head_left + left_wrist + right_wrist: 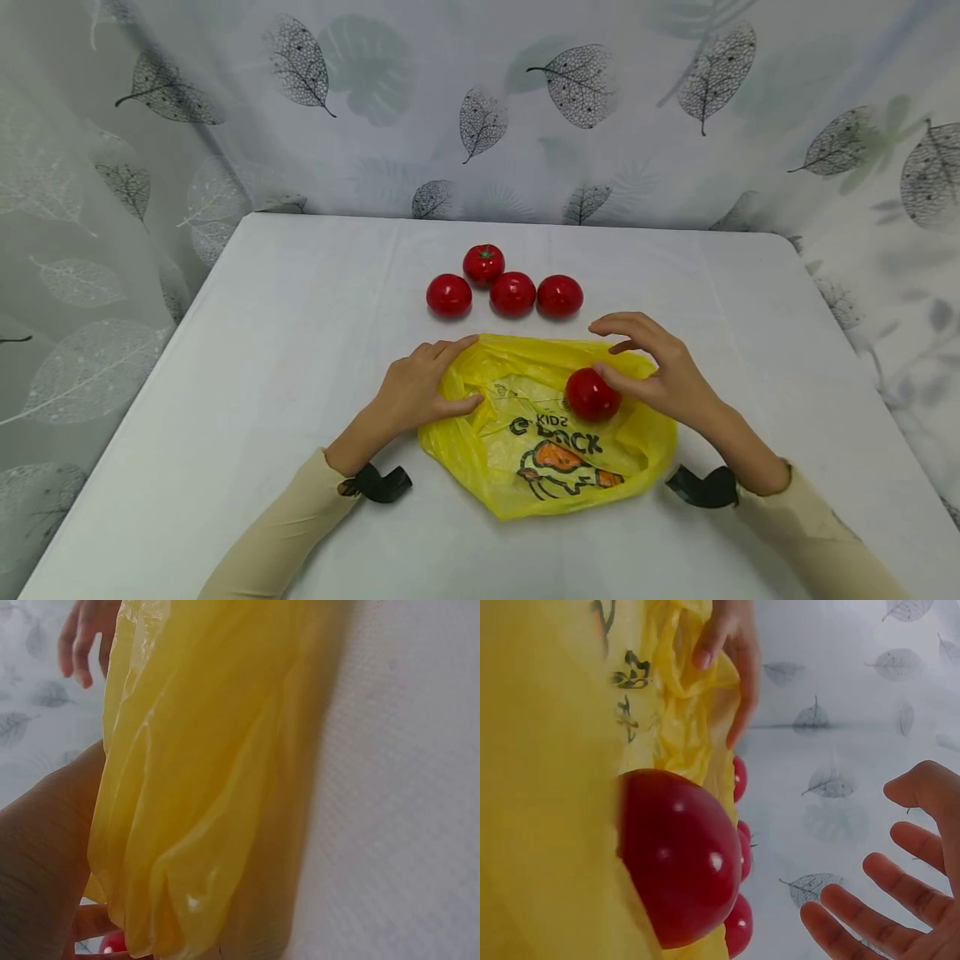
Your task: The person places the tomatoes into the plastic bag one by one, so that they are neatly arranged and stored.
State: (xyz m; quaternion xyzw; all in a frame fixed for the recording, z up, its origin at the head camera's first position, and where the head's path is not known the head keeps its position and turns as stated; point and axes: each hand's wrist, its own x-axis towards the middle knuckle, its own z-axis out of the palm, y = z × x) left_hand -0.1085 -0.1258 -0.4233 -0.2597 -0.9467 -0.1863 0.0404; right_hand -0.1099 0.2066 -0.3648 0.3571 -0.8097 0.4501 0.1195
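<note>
A yellow plastic bag (517,467) with printed letters and an orange-and-black drawing lies on the table, its mouth spread wide. My left hand (420,387) holds the bag's left rim, thumb on the inner side and fingers along the outside. Inside the bag's mouth, toward the right, sits a glossy red tomato (592,395). Over its right side hovers my right hand (660,367), fingers spread and bent. In the right wrist view, a gap shows between that hand (900,885) and the tomato (679,859). Yellow plastic (195,750) fills much of the left wrist view.
Behind the bag, a red tomato with a green stem (483,265) stands by three more red ones, a left tomato (449,296), a middle tomato (513,294) and a right tomato (559,297). The white-covered table (247,350) meets a leaf-patterned curtain (480,125).
</note>
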